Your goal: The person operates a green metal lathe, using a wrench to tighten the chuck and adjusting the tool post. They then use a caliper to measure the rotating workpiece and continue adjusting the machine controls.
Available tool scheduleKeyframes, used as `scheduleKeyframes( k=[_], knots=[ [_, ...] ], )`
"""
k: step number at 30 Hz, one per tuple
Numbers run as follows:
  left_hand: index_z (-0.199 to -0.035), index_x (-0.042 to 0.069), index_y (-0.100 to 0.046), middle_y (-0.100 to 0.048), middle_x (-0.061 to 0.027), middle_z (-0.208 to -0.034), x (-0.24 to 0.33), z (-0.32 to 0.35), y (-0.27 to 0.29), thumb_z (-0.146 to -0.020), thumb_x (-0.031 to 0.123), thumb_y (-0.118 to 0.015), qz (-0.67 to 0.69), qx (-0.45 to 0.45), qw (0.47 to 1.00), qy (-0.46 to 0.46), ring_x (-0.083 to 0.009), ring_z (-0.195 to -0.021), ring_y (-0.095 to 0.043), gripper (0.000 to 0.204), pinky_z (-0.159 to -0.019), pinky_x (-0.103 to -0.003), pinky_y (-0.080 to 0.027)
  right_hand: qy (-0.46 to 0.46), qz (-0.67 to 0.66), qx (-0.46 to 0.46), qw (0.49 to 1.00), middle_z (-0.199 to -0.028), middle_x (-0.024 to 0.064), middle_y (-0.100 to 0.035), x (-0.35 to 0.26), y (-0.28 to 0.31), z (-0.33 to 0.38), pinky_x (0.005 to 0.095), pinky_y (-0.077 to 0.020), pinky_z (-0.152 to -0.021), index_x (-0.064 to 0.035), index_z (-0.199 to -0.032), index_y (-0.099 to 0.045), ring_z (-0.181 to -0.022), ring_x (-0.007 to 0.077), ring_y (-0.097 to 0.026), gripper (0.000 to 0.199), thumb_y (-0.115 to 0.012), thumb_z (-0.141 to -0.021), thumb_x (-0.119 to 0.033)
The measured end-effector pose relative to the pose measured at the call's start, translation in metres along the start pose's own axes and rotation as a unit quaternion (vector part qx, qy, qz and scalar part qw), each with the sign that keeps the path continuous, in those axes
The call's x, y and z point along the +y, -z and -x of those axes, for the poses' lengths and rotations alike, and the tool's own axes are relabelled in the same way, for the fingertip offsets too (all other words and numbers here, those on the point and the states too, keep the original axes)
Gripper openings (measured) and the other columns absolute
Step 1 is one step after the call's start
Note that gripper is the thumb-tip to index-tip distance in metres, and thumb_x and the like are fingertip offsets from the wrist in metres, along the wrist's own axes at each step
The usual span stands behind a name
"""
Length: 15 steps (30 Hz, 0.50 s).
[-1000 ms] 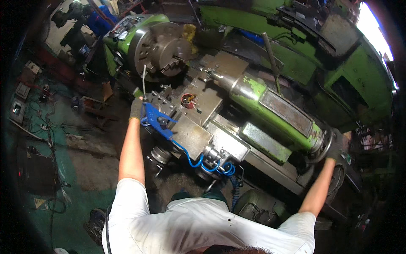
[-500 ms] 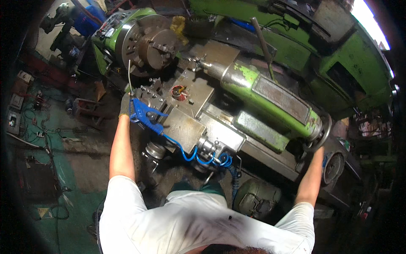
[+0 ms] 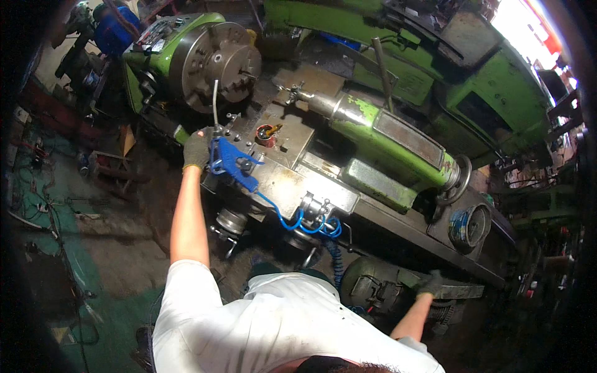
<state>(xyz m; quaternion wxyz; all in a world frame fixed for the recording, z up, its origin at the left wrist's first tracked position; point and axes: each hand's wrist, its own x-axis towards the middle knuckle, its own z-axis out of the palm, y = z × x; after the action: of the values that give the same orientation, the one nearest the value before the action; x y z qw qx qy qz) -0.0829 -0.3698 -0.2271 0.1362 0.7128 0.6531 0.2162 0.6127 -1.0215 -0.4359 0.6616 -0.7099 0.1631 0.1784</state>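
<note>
My left hand (image 3: 198,148), in a grey work glove, is at the near left of the lathe carriage (image 3: 280,189). Its fingers look curled, but what they close on is hidden. Right beside it, a blue air blow gun (image 3: 237,166) with a long thin nozzle rests over the tool post area, its coiled blue hose (image 3: 289,222) trailing over the carriage. I cannot tell whether the hand touches the gun. Low on the right, my gloved right hand (image 3: 430,283) is blurred beside a grey metal bar (image 3: 460,290), away from the tailstock handwheel (image 3: 459,181).
The large chuck (image 3: 214,65) stands at the far left, facing the green tailstock (image 3: 392,140). A red cup (image 3: 265,135) holding small items sits on the carriage. A dark rounded machine (image 3: 373,286) stands low in front, and another green machine (image 3: 398,74) stands behind.
My right hand has left the tailstock handwheel and dropped down toward me. My left hand and the blow gun appear slightly farther right, while the view has also shifted.
</note>
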Motion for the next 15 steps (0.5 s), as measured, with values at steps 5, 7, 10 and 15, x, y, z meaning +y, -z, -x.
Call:
scheduleKeyframes(
  k=[5, 7, 10, 15],
  knots=[
    [-0.113, 0.002, -0.07, -0.07, -0.0241, -0.118, -0.013, -0.012, -0.016, -0.104, 0.022, -0.043, -0.123, 0.026, 0.987, -0.097, -0.0439, -0.11, -0.066, 0.035, -0.095, -0.053, -0.052, 0.409, 0.703, -0.212, 0.541, -0.115, 0.0233, -0.073, 0.118, -0.023, 0.086, 0.0493, -0.0536, -0.091, -0.0007, -0.108, -0.073, -0.107, 0.0425, -0.068, 0.039, -0.061, -0.092, -0.035],
    [-0.115, 0.002, -0.068, -0.069, -0.0245, -0.121, -0.003, -0.006, -0.005, -0.103, 0.022, -0.047, -0.124, -0.007, 0.992, -0.039, -0.0442, -0.113, -0.065, 0.032, -0.096, -0.053, -0.052, 0.267, 0.651, -0.258, 0.662, -0.12, 0.0239, -0.071, 0.096, -0.065, 0.198, 0.0498, -0.0518, -0.098, -0.0021, -0.112, -0.074, -0.118, 0.0429, -0.065, 0.041, -0.061, -0.092, -0.035],
    [-0.123, 0.007, -0.064, -0.066, -0.026, -0.127, 0.009, -0.015, -0.013, -0.106, 0.031, -0.043, -0.044, -0.068, 0.993, -0.084, -0.0462, -0.118, -0.062, 0.036, -0.098, -0.055, -0.051, 0.221, 0.793, -0.388, 0.415, -0.131, 0.0252, -0.066, 0.187, -0.012, 0.164, 0.0482, -0.0473, -0.107, -0.0039, -0.119, -0.073, -0.126, 0.0416, -0.061, 0.044, -0.061, -0.093, -0.037],
    [-0.117, 0.009, -0.065, -0.071, -0.0239, -0.116, 0.017, -0.018, 0.009, -0.104, 0.034, -0.042, -0.033, -0.067, 0.991, -0.107, -0.0462, -0.109, -0.066, 0.036, -0.091, -0.057, -0.052, 0.254, 0.752, -0.332, 0.51, -0.125, 0.0219, -0.07, 0.219, 0.021, 0.232, 0.0486, -0.0508, -0.102, -0.011, -0.118, -0.075, -0.12, 0.04, -0.064, 0.04, -0.057, -0.095, -0.038]
  ],
)
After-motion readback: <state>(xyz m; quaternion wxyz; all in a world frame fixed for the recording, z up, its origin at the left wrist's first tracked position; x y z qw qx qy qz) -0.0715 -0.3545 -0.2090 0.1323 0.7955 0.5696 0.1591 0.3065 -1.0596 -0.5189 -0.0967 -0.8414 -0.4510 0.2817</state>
